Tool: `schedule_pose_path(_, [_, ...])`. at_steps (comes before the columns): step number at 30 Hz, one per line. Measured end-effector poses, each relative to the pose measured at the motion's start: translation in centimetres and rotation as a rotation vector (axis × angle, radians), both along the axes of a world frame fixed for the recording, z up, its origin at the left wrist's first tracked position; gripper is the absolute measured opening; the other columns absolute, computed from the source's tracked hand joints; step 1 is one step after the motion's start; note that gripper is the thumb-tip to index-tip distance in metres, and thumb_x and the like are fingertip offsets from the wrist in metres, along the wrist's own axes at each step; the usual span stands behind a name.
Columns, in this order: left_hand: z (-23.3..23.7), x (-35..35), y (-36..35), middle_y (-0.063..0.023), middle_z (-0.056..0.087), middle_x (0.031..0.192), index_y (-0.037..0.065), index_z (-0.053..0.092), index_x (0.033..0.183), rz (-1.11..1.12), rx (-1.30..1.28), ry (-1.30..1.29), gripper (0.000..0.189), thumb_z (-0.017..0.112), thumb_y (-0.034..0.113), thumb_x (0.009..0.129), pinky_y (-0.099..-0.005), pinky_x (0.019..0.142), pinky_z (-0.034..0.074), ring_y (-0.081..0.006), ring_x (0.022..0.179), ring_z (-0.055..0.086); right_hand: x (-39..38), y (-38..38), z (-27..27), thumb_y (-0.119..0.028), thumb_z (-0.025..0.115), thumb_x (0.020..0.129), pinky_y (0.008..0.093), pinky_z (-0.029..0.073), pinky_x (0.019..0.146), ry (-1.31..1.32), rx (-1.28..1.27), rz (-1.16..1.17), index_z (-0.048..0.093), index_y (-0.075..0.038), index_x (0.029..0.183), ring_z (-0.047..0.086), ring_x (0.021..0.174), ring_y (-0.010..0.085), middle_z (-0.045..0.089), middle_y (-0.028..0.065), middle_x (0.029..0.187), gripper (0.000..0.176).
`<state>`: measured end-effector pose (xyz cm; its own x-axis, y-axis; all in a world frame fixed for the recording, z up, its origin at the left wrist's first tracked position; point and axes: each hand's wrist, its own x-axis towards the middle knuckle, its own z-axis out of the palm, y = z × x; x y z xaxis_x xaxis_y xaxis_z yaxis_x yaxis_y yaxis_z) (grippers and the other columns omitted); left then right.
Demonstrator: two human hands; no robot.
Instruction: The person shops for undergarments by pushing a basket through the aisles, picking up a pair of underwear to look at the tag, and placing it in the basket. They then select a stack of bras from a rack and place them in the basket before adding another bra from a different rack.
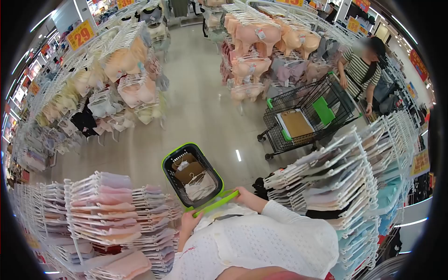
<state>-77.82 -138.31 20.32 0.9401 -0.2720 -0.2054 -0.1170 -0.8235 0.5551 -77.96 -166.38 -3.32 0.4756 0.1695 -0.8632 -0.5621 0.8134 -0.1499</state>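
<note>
A dark basket (167,161) with a green rim stands in front of my body, a little left of the middle. Inside it lie brown cardboard pieces (191,171) and a white garment on a hanger (200,187). My left hand (189,221) is closed round the left end of the basket's green handle (217,202). At the handle's right end, my right hand (243,197) is closed round it too. White sleeves cover my upper arms.
Racks of bras (128,60) stand ahead on both sides of a tiled aisle (193,70). Folded garments on hangers (102,205) flank me left and right. A black shopping cart (303,100) holds cardboard at the right, with a person (361,67) in a striped top beside it.
</note>
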Motion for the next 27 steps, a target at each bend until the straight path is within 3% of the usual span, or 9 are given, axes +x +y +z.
schedule_pose_path(1, [0.4, 1.1, 0.1, -0.0176, 0.063, 0.073, 0.003, 0.066, 0.086, -0.013, 0.009, 0.099, 0.049, 0.061, 0.049, 0.072, -0.0379, 0.066, 0.046, -0.0309, 0.072, 0.061, 2.7, -0.2, 6.4, -0.009, 0.052, 0.072, 0.0279, 0.043, 0.046, 0.242, 0.131, -0.145, 0.049, 0.003, 0.081, 0.046, 0.048, 0.0167, 0.051, 0.0124, 0.075, 0.016])
schedule_pose_path(2, [0.1, 2.4, 0.4, -0.0176, 0.063, 0.073, 0.003, 0.066, 0.086, -0.007, 0.013, 0.099, 0.049, 0.061, 0.049, 0.072, -0.0379, 0.066, 0.046, -0.0309, 0.072, 0.061, 3.3, -0.5, 5.1, -0.009, 0.052, 0.072, 0.0279, 0.043, 0.046, 0.242, 0.134, -0.139, 0.049, 0.003, 0.081, 0.046, 0.048, 0.0167, 0.051, 0.0124, 0.075, 0.016])
schedule_pose_path(4, [-1.0, 4.7, 1.3, -0.0157, 0.062, 0.068, 0.001, 0.065, 0.083, -0.089, -0.085, 0.247, 0.048, 0.061, 0.047, 0.073, -0.0361, 0.061, 0.045, -0.0255, 0.063, 0.059, 3.9, -1.0, 2.8, -0.004, 0.047, 0.07, 0.043, 0.048, 0.075, -0.006, 0.057, -0.099, 0.048, 0.005, 0.078, 0.054, 0.078, 0.0327, 0.052, 0.0185, 0.08, 0.012])
schedule_pose_path(5, [-1.3, 5.8, 1.7, -0.0157, 0.062, 0.068, 0.001, 0.065, 0.083, -0.071, -0.081, 0.25, 0.048, 0.061, 0.047, 0.073, -0.0361, 0.061, 0.045, -0.0255, 0.063, 0.059, 4.8, -0.6, 2.9, -0.004, 0.047, 0.07, 0.043, 0.048, 0.075, -0.002, 0.062, -0.083, 0.048, 0.005, 0.078, 0.054, 0.078, 0.0327, 0.052, 0.0185, 0.08, 0.012])
schedule_pose_path(7, [-1.0, 8.3, 1.9, -0.0201, 0.06, 0.072, -0.002, 0.062, 0.081, -0.045, -0.101, 0.444, 0.052, 0.06, 0.049, 0.071, -0.0363, 0.065, 0.045, -0.0299, 0.069, 0.059, 7.4, 0.2, 10.4, -0.005, 0.049, 0.071, 0.0372, 0.048, 0.06, -0.046, -0.091, -0.059, 0.047, 0.003, 0.076, 0.053, 0.065, 0.0241, 0.05, 0.0137, 0.075, 0.01])
schedule_pose_path(8, [-0.1, 9.6, 1.7, -0.0178, 0.06, 0.072, -0.002, 0.062, 0.083, -0.046, -0.029, 0.537, 0.053, 0.059, 0.05, 0.073, -0.0342, 0.065, 0.044, -0.023, 0.067, 0.057, 8.4, 0.4, 10.5, -0.005, 0.048, 0.071, 0.0397, 0.048, 0.067, -0.084, -0.075, -0.054, 0.048, 0.001, 0.076, 0.052, 0.07, 0.0258, 0.05, 0.0132, 0.075, 0.008])
schedule_pose_path(14, [-0.1, 14.1, 3.3, -0.0098, 0.061, 0.077, -0.002, 0.061, 0.09, -0.102, -0.262, 0.712, 0.06, 0.053, 0.056, 0.077, -0.0321, 0.064, 0.044, -0.0169, 0.069, 0.054, 15.7, 1.2, 9.8, -0.01, 0.048, 0.075, 0.0362, 0.048, 0.069, -0.153, -0.231, 0.113, 0.05, -0.001, 0.079, 0.054, 0.07, 0.0223, 0.054, 0.0112, 0.075, 0.01])
schedule_pose_path(20, [-6.4, 17.2, 4.3, -0.0122, 0.061, 0.09, -0.002, 0.059, 0.099, -0.035, -0.217, 0.831, 0.07, 0.042, 0.063, 0.079, -0.0311, 0.07, 0.043, -0.0185, 0.082, 0.054, 24.7, 1.4, 10.0, -0.011, 0.053, 0.073, 0.0326, 0.045, 0.071, -0.243, -0.284, 0.387, 0.053, -0.006, 0.083, 0.052, 0.076, 0.017, 0.052, 0.0068, 0.077, 0.011])
schedule_pose_path(27, [-7.4, 23.4, 2.2, -0.0098, 0.059, 0.101, -0.002, 0.055, 0.11, 0.103, -0.299, 0.886, 0.066, 0.042, 0.057, 0.083, -0.0302, 0.077, 0.043, -0.0173, 0.09, 0.053, 36.3, 1.7, 10.1, -0.012, 0.052, 0.073, 0.0321, 0.046, 0.069, -0.234, -0.344, 0.586, 0.052, -0.007, 0.083, 0.052, 0.075, 0.0162, 0.052, 0.0058, 0.076, 0.011])
